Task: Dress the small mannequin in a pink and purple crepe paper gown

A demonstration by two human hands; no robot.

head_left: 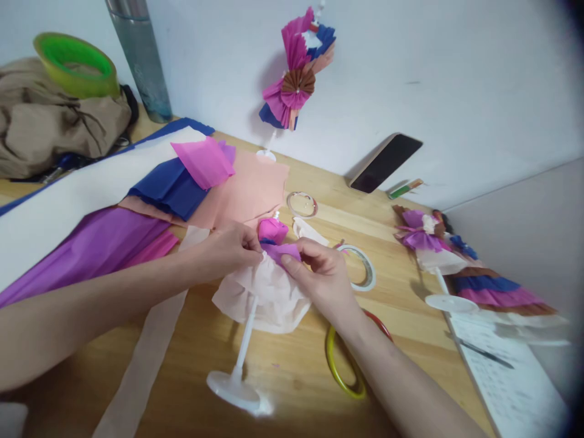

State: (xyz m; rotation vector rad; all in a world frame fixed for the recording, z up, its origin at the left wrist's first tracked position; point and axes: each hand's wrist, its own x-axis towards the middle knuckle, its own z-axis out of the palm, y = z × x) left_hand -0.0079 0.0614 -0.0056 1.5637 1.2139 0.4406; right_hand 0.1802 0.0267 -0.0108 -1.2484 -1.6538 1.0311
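Note:
A small dress form on a white stand (235, 389) stands tilted in my view, dressed in a pink paper top (272, 231) and a ruffled pale skirt (264, 298). A purple paper strip (276, 250) lies around its waist, with a bit of blue showing above. My left hand (239, 243) is closed in a pinch at the left of the waist; what lies between its fingertips is hard to make out. On the other side, my right hand (322, 274) pinches the strip's right end between thumb and fingers.
Crepe paper sheets (249, 182) cover the left, beside a pale strip (150, 347). Right of the form lie a white tape roll (368, 267) and a yellow ring (335, 365). A phone (387, 163) leans on the wall; other dressed forms (296, 91) stand behind and right.

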